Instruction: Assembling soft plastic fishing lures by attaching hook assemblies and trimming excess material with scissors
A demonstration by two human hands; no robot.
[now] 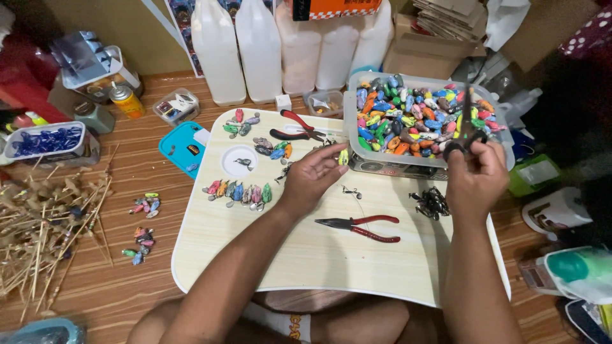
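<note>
left hand (312,178) i see pinching a small yellow lure (343,157) just beside the clear bin (352,130) of coloured lures, while right hand (475,175) grips black scissors (467,124), blades upright against that bin's front.

We cannot make out the tiny piece pinched in our left hand (313,175); the scissors' (467,124) blades blur against the bin (352,130).
</note>
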